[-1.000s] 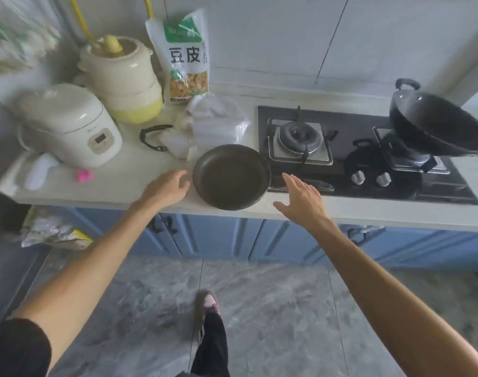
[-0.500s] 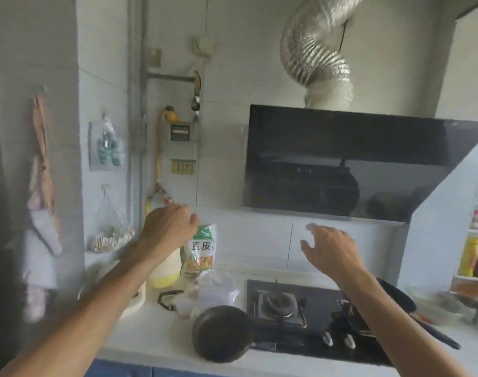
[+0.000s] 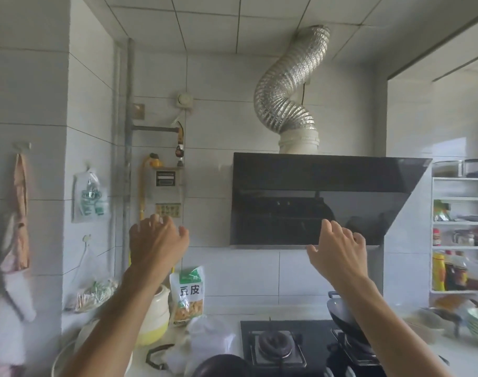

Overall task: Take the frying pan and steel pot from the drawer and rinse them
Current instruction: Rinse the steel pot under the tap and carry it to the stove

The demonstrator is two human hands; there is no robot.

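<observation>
The dark frying pan [image 3: 218,365] lies on the white counter at the bottom edge of the view, only its far rim showing, just left of the gas stove [image 3: 284,346]. My left hand [image 3: 156,243] is raised in front of the tiled wall, fingers loosely curled and holding nothing. My right hand [image 3: 338,254] is raised before the lower edge of the black range hood [image 3: 314,197], fingers spread and empty. Both hands are well above the pan. No steel pot or drawer is in view.
A black wok [image 3: 341,317] sits on the right burner behind my right forearm. A cream jar [image 3: 153,317], a snack bag [image 3: 188,295] and plastic wrap [image 3: 207,341] stand left of the stove. Green bowls [image 3: 477,325] and a shelf [image 3: 461,235] are at right.
The view has tilted up from the counter and floor to the wall and ceiling. Both hands have left the pan's sides and risen to hood height. The pan stays on the counter.
</observation>
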